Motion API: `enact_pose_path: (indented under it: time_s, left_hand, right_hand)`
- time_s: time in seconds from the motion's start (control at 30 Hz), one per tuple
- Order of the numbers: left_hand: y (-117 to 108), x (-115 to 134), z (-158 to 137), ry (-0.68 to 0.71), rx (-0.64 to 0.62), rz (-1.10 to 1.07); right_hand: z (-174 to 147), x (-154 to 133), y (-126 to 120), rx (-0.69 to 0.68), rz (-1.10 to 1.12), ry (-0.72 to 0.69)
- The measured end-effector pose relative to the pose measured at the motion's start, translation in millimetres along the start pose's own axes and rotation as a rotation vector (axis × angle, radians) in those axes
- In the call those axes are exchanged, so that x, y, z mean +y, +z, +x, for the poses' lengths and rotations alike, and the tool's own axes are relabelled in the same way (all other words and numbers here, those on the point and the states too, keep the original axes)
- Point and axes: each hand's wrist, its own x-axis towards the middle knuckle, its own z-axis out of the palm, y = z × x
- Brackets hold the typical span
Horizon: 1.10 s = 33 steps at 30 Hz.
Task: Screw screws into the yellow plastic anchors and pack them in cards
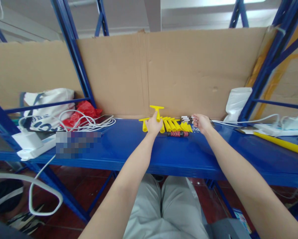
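Note:
My left hand [154, 125] is closed around the stem of a yellow T-shaped plastic handle [157, 108], its crossbar uppermost. Beside that hand, several more yellow T-shaped handles [172, 124] lie in a row on the blue shelf. My right hand [201, 122] is at the right end of this row, fingers curled together in a pinch; what they hold, if anything, is too small to make out. Its fingertips are close to a bunch of small black-and-white parts [186, 119]. In front of the row lies a red-and-black screwdriver [178, 133], and small silvery pieces [195, 129] lie near my right hand.
Cardboard [183, 66] walls off the back of the blue shelf [129, 146]. To the left are white cables [99, 123], a red plastic bag [85, 111], a cloth bag [49, 106] and a power strip [39, 147]. A white pouch [235, 104] and a yellow rod [283, 142] are on the right.

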Motion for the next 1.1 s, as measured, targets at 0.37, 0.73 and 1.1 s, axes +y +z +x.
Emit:
enact_pose_path:
  time_s: [0.37, 0.73, 1.1]
  left_hand:
    - [-0.6, -45.1, 15.2, -0.492, 0.017, -0.028]
    - [5.7, -57.4, 24.1, -0.520, 0.059, 0.019]
    - [3.3, -53.3, 22.8, -0.437, 0.058, 0.132]
  right_hand:
    - [0.1, 3.4, -1.4, -0.039, -0.087, -0.010]
    - [3.3, 5.7, -3.0, -0.077, -0.103, -0.008]
    - [1.2, 5.2, -2.4, -0.082, -0.110, -0.020]
